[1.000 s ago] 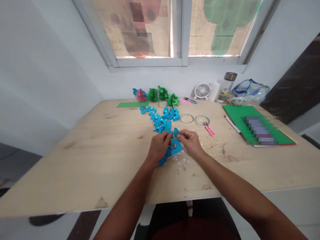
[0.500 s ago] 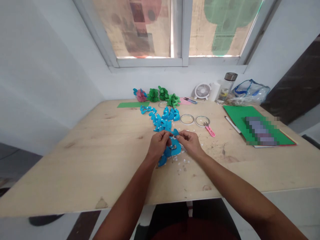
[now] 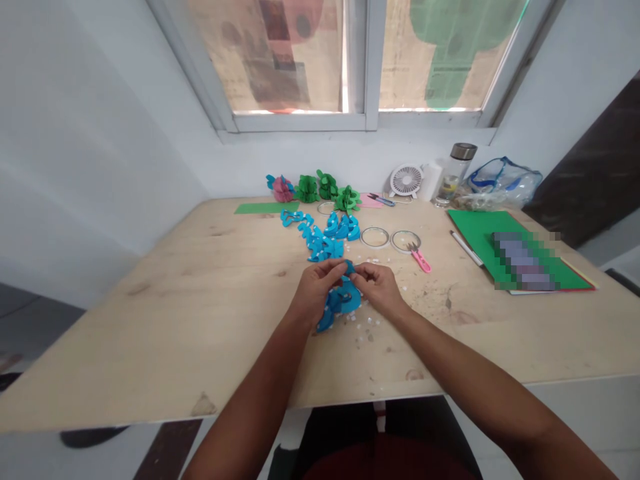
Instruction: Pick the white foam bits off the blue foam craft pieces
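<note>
Between my two hands is a small blue paper piece. My left hand pinches it from the left, and my right hand pinches its right side with thumb and fingertips. Just below my fingers, a cluster of curved blue paper cutouts with white tabs lies on the wooden table, partly hidden by my left hand. Beyond my hands lie more blue cutouts and a stacked group of them. White scraps are scattered beside the near cluster.
Two tape rolls and pink-handled snips lie right of the cutouts. Green paper flowers, a fan and a glass bottle stand along the wall. Green sheets and a white pen lie at the right.
The blue paper piece has turned and sits lower between my fingertips. My left fingers have extended further over it; my right hand has barely shifted.
</note>
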`<move>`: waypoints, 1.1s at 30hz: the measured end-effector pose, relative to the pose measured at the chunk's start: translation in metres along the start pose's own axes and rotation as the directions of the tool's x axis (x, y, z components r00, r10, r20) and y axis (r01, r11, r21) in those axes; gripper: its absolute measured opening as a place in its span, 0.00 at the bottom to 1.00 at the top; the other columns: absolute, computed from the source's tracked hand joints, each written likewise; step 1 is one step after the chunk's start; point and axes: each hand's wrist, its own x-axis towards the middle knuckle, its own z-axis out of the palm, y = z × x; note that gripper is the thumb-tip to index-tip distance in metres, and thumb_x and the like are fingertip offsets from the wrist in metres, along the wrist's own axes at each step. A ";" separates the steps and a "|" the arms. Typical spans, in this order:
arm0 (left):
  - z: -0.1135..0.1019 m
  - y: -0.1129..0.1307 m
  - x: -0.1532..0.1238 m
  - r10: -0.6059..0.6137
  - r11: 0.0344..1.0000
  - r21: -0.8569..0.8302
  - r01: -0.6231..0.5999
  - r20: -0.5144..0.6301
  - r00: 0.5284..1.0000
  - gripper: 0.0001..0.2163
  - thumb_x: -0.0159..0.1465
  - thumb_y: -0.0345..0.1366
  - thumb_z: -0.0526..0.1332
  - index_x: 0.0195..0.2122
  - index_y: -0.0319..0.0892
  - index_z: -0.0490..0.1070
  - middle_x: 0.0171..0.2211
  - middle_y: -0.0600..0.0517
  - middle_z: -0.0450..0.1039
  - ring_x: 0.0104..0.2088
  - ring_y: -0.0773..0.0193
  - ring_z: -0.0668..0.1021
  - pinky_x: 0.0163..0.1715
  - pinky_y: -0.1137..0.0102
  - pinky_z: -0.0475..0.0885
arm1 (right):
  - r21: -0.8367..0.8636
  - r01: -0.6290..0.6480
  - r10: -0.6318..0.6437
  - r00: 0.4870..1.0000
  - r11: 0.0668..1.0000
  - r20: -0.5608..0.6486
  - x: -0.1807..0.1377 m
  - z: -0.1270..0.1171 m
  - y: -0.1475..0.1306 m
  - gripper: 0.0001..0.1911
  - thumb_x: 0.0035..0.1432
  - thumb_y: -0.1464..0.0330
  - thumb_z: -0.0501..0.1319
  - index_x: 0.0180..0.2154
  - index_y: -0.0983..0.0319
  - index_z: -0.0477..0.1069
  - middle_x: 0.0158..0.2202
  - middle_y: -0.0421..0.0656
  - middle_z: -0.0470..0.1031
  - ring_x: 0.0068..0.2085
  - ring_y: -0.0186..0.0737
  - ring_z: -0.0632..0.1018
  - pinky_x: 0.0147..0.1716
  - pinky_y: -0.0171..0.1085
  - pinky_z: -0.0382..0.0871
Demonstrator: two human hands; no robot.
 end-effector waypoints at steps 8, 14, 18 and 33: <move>0.002 0.000 -0.001 0.051 0.998 0.033 -0.048 -0.091 0.995 0.08 0.48 0.39 0.68 0.26 0.40 0.76 0.24 0.53 0.73 0.25 0.70 0.72 0.27 0.75 0.68 | -0.006 0.000 0.000 1.000 1.000 -0.004 -0.001 0.004 -0.002 0.09 0.49 0.66 0.59 0.26 0.64 0.74 0.18 0.36 0.63 0.21 0.30 0.62 0.22 0.31 0.56; 0.005 0.001 -0.002 0.011 0.996 -0.086 -0.023 -0.133 0.991 0.07 0.46 0.37 0.67 0.23 0.39 0.73 0.23 0.54 0.72 0.24 0.70 0.72 0.26 0.75 0.69 | -0.005 0.025 -0.025 0.998 1.000 0.051 -0.001 0.004 0.002 0.08 0.50 0.65 0.59 0.26 0.63 0.73 0.19 0.36 0.64 0.22 0.30 0.63 0.23 0.31 0.57; 0.006 0.001 -0.001 0.014 0.998 -0.060 -0.022 -0.137 0.990 0.08 0.47 0.39 0.67 0.23 0.39 0.73 0.22 0.54 0.72 0.23 0.70 0.72 0.25 0.74 0.68 | 0.004 0.014 -0.014 0.999 1.000 0.049 -0.001 0.004 0.004 0.09 0.50 0.64 0.59 0.25 0.63 0.72 0.19 0.36 0.65 0.23 0.31 0.64 0.23 0.31 0.58; -0.029 0.009 0.006 0.121 0.117 0.993 -0.004 -0.010 0.993 0.13 0.56 0.46 0.57 0.24 0.43 0.73 0.26 0.48 0.75 0.32 0.58 0.74 0.28 0.70 0.61 | 0.328 -0.196 0.248 0.961 0.924 -0.126 0.012 -0.004 0.015 0.11 0.41 0.61 0.65 0.22 0.64 0.72 0.18 0.38 0.69 0.21 0.31 0.67 0.22 0.32 0.59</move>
